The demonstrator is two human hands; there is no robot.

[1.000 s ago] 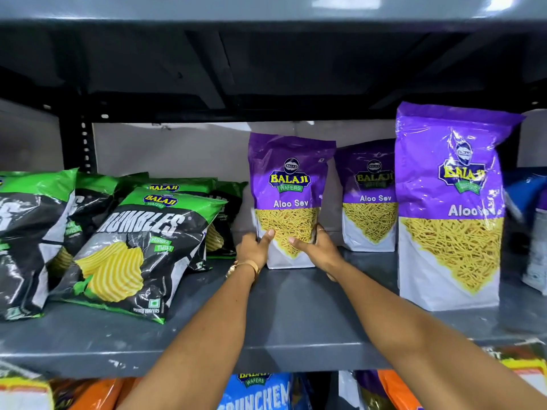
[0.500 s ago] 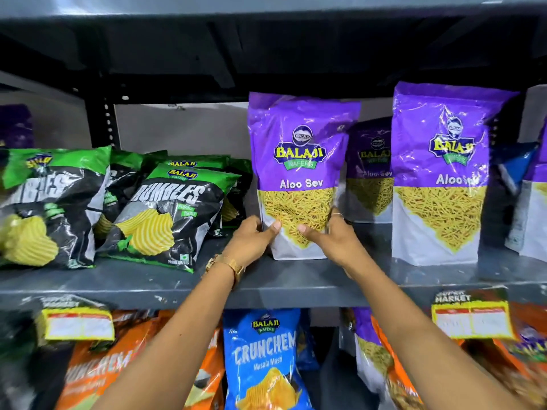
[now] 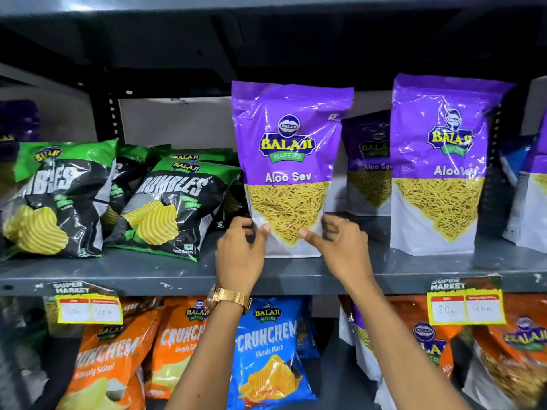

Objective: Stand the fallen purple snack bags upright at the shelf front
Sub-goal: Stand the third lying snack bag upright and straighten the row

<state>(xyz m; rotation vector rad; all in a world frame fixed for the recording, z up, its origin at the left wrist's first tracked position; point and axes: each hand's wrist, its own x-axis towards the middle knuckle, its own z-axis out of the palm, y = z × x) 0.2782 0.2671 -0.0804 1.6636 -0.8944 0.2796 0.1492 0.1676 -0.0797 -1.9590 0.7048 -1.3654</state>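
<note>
A purple Aloo Sev bag [image 3: 288, 149] stands upright near the front edge of the grey shelf [image 3: 189, 276]. My left hand [image 3: 241, 255] grips its lower left edge, thumb on the front. My right hand [image 3: 340, 250] grips its lower right edge the same way. A second purple bag [image 3: 441, 161] stands upright at the shelf front to the right. A third purple bag [image 3: 368, 161] stands farther back between them, partly hidden.
Green and black Rumbles chip bags [image 3: 165, 208] lean to the left of the held bag. Another purple bag [image 3: 537, 196] shows at the right edge. Orange and blue Crunchem bags [image 3: 266, 350] fill the lower shelf, with yellow price tags [image 3: 466, 306] on the shelf lip.
Both hands have drawn the purple bag from the back of the shelf forward to its front edge. My view has dropped, showing the lower shelf.
</note>
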